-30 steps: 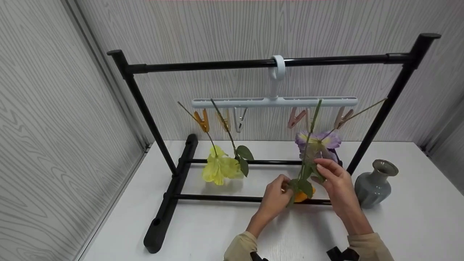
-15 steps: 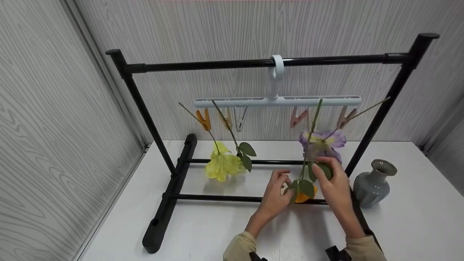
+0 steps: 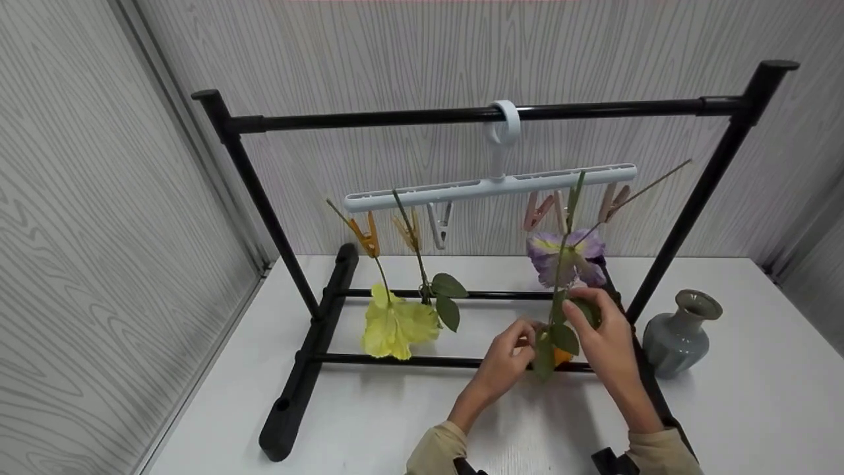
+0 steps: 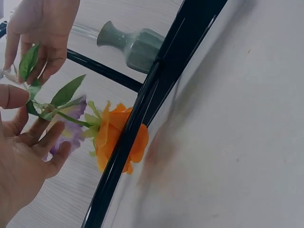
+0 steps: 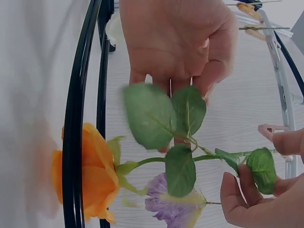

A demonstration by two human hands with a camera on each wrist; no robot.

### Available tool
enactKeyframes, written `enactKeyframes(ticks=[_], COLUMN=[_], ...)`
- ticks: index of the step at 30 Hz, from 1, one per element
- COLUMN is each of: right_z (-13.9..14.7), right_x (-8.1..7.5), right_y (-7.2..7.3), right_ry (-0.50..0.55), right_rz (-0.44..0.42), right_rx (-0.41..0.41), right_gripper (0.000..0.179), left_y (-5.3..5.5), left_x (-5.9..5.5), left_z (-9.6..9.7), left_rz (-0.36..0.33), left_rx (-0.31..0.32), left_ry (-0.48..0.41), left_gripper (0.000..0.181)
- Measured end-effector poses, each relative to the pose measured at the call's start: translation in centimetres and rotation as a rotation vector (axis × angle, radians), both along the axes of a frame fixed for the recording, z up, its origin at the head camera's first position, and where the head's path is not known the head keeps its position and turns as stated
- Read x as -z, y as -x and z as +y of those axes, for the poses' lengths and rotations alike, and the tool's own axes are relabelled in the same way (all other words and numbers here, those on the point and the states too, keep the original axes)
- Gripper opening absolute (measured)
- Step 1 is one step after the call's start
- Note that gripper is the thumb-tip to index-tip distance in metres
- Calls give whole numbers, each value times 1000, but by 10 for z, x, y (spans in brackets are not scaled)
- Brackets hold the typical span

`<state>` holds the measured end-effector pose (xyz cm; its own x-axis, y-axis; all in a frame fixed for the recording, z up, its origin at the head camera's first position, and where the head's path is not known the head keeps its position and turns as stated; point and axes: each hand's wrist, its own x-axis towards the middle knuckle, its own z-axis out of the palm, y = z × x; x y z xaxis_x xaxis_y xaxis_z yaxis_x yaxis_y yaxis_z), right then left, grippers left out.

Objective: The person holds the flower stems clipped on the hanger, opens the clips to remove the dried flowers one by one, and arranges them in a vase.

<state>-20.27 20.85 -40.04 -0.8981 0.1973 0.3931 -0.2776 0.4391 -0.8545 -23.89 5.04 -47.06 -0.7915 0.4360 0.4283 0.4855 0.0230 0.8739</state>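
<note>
1. Nearest: left hand (image 3: 504, 359), below the right half of the hanger (image 3: 448, 192). Thumb and fingers curled narrowly about a leaf (image 5: 262, 166); firmness of the pinch cannot be told.
2. Right hand (image 3: 610, 343), also below the hanger's right half, right of the left hand. Fingers extended behind two leaves (image 5: 147, 118); the thumb lies at a leaf's edge, so no firm grip is evident.
3. Orange flower (image 5: 99, 173): hangs head-down beneath the hanger's right half, blossom at the lower end of its stem (image 5: 152, 160). The step in hand appears to be settling its foliage.
4. Method, as judged: one hand should steady the stem while the other turns each leaf near its base. Light, sideways strokes are best; a downward tug could slip the stem from the clip (image 3: 560, 210) or set the hanger swinging.
5. Vase (image 3: 679, 340): below the hanger, beyond its right end. The right elbow and wrist should stay clear of it.
6. Yellow flower (image 3: 392, 326): below the hanger's left end.
7. Purple flower (image 3: 544, 254): below the hanger's right end, behind the orange flower's stem; knuckles should avoid its petals.
8. Hanger: slants in the head view. Best left to come to rest before the result is assessed.
</note>
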Motion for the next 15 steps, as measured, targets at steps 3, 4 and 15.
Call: enactKeyframes(ticks=[3, 4, 15], right_z=[0, 0, 5], right_x=[0, 0, 0], right_y=[-1, -1, -1], right_ry=[7, 13, 39], right_rz=[-23, -29, -48], right_rx=[-16, -21, -31], right_gripper=[33, 32, 25], left_y=[0, -1, 0], left_x=[2, 3, 1], left_z=[2, 3, 1], left_rz=[-34, -43, -222], left_rx=[19, 20, 31], left_ry=[-33, -44, -182], left_gripper=[7, 6, 44])
